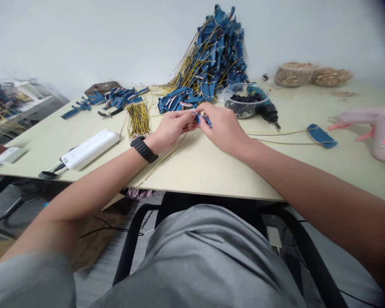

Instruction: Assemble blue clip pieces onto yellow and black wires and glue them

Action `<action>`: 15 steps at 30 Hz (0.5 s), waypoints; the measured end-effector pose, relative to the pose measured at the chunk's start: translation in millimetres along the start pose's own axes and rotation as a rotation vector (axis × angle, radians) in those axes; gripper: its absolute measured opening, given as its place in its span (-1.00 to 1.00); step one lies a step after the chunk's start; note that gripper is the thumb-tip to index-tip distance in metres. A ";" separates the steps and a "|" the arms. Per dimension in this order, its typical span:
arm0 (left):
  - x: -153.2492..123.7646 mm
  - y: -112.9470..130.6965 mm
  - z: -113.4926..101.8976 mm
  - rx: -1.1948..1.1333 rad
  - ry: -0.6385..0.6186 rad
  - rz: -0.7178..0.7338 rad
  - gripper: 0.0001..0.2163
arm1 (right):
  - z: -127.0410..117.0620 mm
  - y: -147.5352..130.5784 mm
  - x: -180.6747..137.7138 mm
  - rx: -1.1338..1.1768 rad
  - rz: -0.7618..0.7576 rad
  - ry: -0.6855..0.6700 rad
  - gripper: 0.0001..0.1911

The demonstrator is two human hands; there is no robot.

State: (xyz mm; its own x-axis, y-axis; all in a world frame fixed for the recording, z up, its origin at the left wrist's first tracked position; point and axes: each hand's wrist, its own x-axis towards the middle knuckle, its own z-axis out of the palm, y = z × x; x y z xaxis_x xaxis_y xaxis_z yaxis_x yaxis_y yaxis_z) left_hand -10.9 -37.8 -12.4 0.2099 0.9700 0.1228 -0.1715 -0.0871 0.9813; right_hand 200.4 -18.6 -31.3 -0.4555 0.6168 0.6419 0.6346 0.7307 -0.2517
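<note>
Over the middle of the table, my left hand [173, 128] and my right hand [223, 124] meet, fingertips pinched around a small blue plastic piece [198, 118]. Most of that piece is covered by my fingers. A yellow and black wire pair [167, 156] hangs from my hands down past the table's front edge. Just beyond my fingers lies a pile of blue plastic pieces [176, 99]. To the left of my left hand is a bundle of yellow and black wires [138, 119]. Right of my right hand, a single blue piece [321, 136] with wires lies flat.
A tall heap of wired blue pieces [220, 51] stands at the wall. Behind my right hand are a tub of black parts [244, 102] and a power drill [269, 112]. A pink glue gun [380, 132] is at far right, a white power strip [91, 149] left, cutters [111, 113] behind it.
</note>
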 end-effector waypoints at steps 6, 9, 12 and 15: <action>-3.2 -0.9 5.5 -0.055 0.012 -0.023 -0.72 | 6.9 6.4 -0.1 -0.016 -0.035 0.056 -0.70; -4.5 -1.1 7.7 -0.087 0.001 -0.019 -0.69 | 9.4 8.7 -0.5 -0.017 -0.058 0.066 -0.71; -5.4 -2.3 9.0 -0.102 -0.005 0.003 -0.68 | 11.0 9.6 -0.5 -0.014 -0.075 0.065 -0.72; -6.3 -3.1 10.3 -0.095 0.005 0.022 -0.71 | 11.2 9.2 -0.6 -0.008 -0.076 0.064 -0.73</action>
State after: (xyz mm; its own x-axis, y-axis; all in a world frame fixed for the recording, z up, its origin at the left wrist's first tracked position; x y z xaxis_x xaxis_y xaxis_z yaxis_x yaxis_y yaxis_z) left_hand -1.7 -46.0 -14.7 0.2007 0.9691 0.1435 -0.2668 -0.0869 0.9598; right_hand 199.5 -8.9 -42.1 -0.4619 0.5397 0.7039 0.6050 0.7720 -0.1949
